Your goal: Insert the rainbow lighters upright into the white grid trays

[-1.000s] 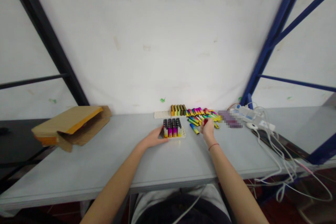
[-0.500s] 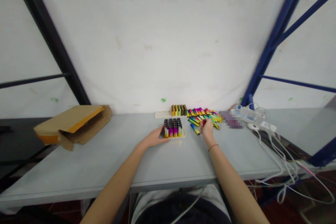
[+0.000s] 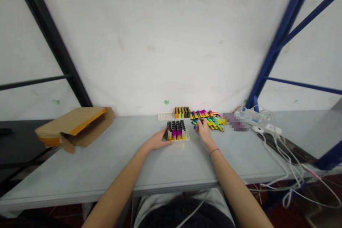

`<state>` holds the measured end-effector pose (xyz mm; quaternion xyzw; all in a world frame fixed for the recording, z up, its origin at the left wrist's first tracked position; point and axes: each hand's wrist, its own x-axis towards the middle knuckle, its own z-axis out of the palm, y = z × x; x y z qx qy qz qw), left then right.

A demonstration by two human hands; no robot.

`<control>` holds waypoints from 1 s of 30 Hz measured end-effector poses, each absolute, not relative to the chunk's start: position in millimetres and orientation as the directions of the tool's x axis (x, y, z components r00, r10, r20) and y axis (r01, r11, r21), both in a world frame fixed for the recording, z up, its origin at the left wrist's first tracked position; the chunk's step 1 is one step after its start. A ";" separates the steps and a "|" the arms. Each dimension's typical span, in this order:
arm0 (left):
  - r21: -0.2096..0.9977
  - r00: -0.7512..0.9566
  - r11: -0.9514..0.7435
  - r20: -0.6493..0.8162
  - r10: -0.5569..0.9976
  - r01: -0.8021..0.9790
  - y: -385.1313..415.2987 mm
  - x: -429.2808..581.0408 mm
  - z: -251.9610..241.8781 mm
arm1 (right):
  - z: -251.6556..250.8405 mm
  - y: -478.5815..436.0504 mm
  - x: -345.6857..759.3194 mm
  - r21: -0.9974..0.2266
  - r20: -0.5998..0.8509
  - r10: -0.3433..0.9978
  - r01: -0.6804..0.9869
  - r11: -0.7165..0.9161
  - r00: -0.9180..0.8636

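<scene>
Two grips: left hand [image 3: 158, 139] clasping lighter tray [image 3: 187, 135], right hand [image 3: 203, 129] pinching lighter [image 3: 201, 120]; green wall scribble [image 3: 166, 102] illegible

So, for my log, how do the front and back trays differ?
The front tray has the left hand at its side; the back tray, nearer the wall, has none. The front tray's bare slots show at right, the back tray's at left. Front pieces include purple; back pieces run orange to dark green. Both trays are pale, holding upright pieces.

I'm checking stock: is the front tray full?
Not full: upright lighters fill most of the front tray, but bare slots show at its right end.
</scene>
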<state>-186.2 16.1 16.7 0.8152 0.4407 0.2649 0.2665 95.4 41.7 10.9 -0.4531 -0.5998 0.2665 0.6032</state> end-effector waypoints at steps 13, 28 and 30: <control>0.702 0.531 -0.469 0.151 0.834 0.536 18.8 -195.8 16.3 | 5.9 38.9 82.0 -0.788 0.558 0.827 0.267 0.554 -0.069; 0.704 0.534 -0.489 0.183 0.825 0.515 18.6 -195.1 13.7 | 0.7 35.5 70.3 -0.539 0.616 0.754 0.576 0.615 -0.229; 0.705 0.538 -0.490 0.181 0.823 0.513 17.7 -194.7 14.7 | 1.3 35.0 69.3 -0.469 0.586 0.763 0.653 0.595 -0.273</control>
